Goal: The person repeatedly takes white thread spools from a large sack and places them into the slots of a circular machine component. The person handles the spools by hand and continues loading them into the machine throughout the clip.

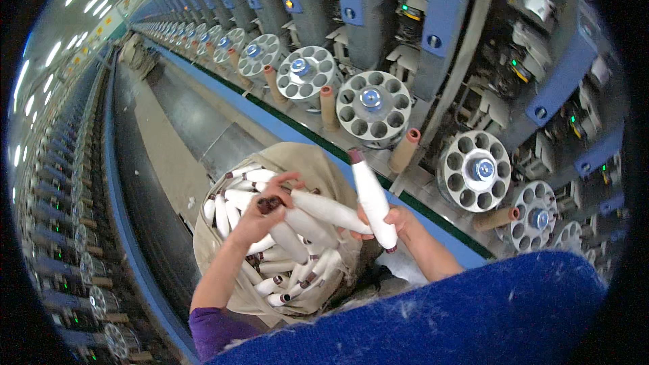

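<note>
- Right hand (pixel 399 222) closed around upright white yarn bobbin (pixel 373 199), held between bag and machine; loose grip near base, could tip or drop.
- Left hand (pixel 260 213) clasping second bobbin (pixel 324 211) over the full bag (pixel 318 162); pile could spill.
- Revolver magazine (pixel 373 106) just beyond; misfeed possible.

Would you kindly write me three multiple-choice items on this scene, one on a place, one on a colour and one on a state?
1. Where do the spare white yarn bobbins lie?
A. in the beige cloth sack
B. on the floor
C. on a shelf

2. What colour is the sleeve at the left forearm?
A. red
B. purple
C. yellow

3. What is the right hand doing?
A. hanging empty
B. pressing a button
C. holding a white bobbin upright

Answers: 1 A, the bobbins fill the open sack; 2 B, the purple sleeve shows at the lower edge; 3 C, its fingers wrap the bobbin's lower end, while the left hand grasps another bobbin.
</note>
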Available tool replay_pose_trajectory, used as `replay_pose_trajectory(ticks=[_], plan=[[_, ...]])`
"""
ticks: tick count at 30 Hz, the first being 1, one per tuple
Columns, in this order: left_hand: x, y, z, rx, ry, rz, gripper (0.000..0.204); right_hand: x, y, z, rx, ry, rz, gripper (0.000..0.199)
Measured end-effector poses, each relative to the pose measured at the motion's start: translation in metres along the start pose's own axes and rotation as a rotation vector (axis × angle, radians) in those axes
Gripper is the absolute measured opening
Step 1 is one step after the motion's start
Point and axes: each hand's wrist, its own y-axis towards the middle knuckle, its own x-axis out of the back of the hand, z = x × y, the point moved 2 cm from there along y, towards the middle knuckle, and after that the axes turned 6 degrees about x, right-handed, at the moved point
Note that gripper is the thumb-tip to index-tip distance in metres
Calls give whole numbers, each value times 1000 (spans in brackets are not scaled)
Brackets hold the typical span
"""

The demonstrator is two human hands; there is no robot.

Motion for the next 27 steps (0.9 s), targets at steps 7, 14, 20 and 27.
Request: replay_pose_trajectory(ticks=[7,14,20,27], plan=[[-65,30,40,109,-315,-16,14,-21,-72,61,63,-811,-692,49],[-148,92,67,38,-237,260,34,-45,-132,122,-151,-1495,-520,62],[-225,140,61,-65,87,304,31,-50,-188,146,153,-1710,-937,49],[-322,209,82,-203,264,256,35,16,-256,169,902,-1691,-1219,8]])
